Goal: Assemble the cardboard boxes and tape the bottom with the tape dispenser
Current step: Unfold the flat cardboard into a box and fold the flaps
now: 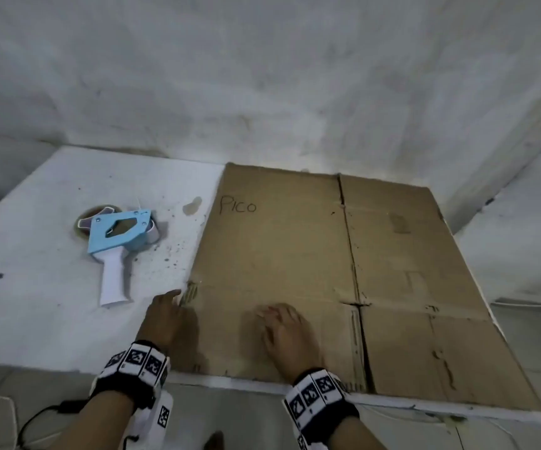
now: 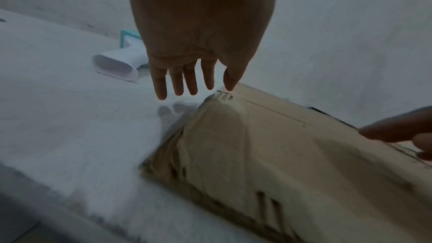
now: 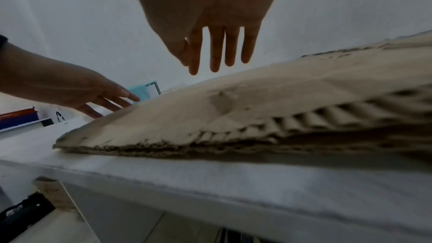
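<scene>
Tape dispenser (image 1: pixel 118 237) at mid-left of the head view, lying flat on the white table (image 1: pixel 35 287), blue body, white handle pointing toward the lower edge; untouched, well apart from both hands.

Left hand (image 1: pixel 165 316) at lower centre-left, fingers straight and spread, holding nothing; fingertips over the left edge of the cardboard box (image 1: pixel 344 271). In the left wrist view, fingers (image 2: pixel 177 82) hang just above the table beside that edge; contact not clear.

Right hand (image 1: pixel 287 329) at lower centre, also fingers out and loose, gripping nothing, over the near flap. Touching or just above: cannot tell.

Box folded flat, filling centre to right of the frame, "PICO" written at its upper left, near edge at the table's front edge.

Step judged: very start, box not opened, no flap folded, no tape laid.

Next move likely needs: getting fingers under the left or near edge, lifting, opening the flat sheet into a square tube. Corrugated edge looks frayed and soft, so probably easy to crush.
</scene>
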### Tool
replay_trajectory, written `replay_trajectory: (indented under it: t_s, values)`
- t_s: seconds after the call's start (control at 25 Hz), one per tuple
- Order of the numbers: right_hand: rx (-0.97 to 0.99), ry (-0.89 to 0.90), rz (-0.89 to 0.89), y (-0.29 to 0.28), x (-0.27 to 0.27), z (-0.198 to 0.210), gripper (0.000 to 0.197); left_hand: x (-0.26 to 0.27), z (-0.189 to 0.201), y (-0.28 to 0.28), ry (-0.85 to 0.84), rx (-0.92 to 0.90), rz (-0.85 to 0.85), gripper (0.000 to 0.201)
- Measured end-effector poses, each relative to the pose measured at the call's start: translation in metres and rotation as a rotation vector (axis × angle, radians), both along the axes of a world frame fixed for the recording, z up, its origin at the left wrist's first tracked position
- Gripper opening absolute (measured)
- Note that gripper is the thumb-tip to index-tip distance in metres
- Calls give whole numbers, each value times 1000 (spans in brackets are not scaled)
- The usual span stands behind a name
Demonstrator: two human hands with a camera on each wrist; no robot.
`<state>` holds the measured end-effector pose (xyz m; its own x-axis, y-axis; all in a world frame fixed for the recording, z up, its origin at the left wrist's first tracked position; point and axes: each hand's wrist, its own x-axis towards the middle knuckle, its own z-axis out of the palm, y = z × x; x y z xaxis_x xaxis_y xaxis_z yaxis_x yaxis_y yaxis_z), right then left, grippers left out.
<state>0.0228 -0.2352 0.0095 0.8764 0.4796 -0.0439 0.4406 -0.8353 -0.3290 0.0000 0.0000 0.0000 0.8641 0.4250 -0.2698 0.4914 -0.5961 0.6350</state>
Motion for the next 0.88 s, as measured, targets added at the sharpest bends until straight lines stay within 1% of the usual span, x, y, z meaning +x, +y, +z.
replay_trajectory:
  t_s: [0.04,0.08,0.12,0.16,0.2,0.28,0.36,0.44,0.52,0.56,0.64,0.68,0.72,0.76,0.84,0.88]
  values:
    - [21,-50,15,10,11,-10,46,12,-3,5,37,20,-16,42]
    - [21,6,44,20,19,-8,52,22,-1,8,68,50,-40,43]
    - [-27,65,73,31,30,-11,53,35,-1,11,77,66,-63,45]
    - [-84,166,93,41,42,-8,52,49,3,14,90,55,-89,45]
    - [-139,209,91,50,54,-9,53,64,2,18,104,62,-132,47]
    - [-187,268,52,64,74,-9,60,90,2,22,136,64,-206,53]
    - [-195,331,10,80,94,-12,65,118,2,27,161,42,-220,61]
    - [-227,345,-14,86,107,-16,73,140,-3,25,159,68,-242,66]
    - [-258,360,-19,87,115,-19,79,156,-2,19,136,50,-195,67]
    - [-275,373,-20,88,116,-21,80,163,-5,17,96,13,-114,65]
    - [-318,365,-8,89,115,-20,80,172,-11,17,12,-143,142,51]
    - [-334,346,-4,89,115,-21,78,176,-11,17,-19,-272,285,45]
    - [-334,341,-12,89,114,-21,76,179,-9,16,-23,-378,378,43]
    - [-320,342,-26,89,113,-22,75,182,-7,17,7,-416,391,44]
    - [-290,351,-40,89,114,-24,76,180,2,19,170,-267,212,35]
    - [-283,362,-40,88,115,-25,77,176,6,19,203,-182,120,32]
